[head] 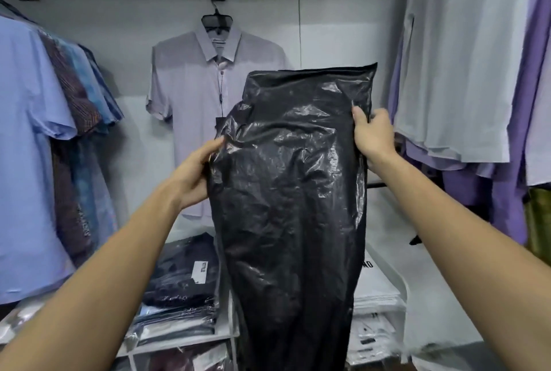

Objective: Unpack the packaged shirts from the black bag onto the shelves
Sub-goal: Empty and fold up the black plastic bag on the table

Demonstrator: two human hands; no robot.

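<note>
- A crinkled, glossy black plastic bag [293,191] hangs upright in the middle of the frame, held up in the air between both hands; its top edge is folded flat and its lower end drops out of the bottom of the frame.
- The left hand [193,175], at centre left, holds the bag's left edge; the thumb lies along the front of the plastic, while the other fingers are hidden behind it, so its grip reads as a pinch on the bag's side.
- The right hand [372,135], at centre right and a little higher, has its grip pinched on the bag's right edge, thumb on the front, fingers curled round the back.
- Behind the bag, at the lower left of centre, a stack of dark folded shirts in clear plastic packaging [183,287] lies on a white shelf [226,333].
- At the lower right, a stack of white packaged shirts [377,290] sits just beside the bag, partly hidden by it.
- A pale lilac short-sleeved shirt on a black hanger [208,84] hangs on the white back wall, upper centre.
- A row of blue and patterned shirts [44,138] hangs along the left side.
- White and purple shirts [465,72] hang along the right side.
</note>
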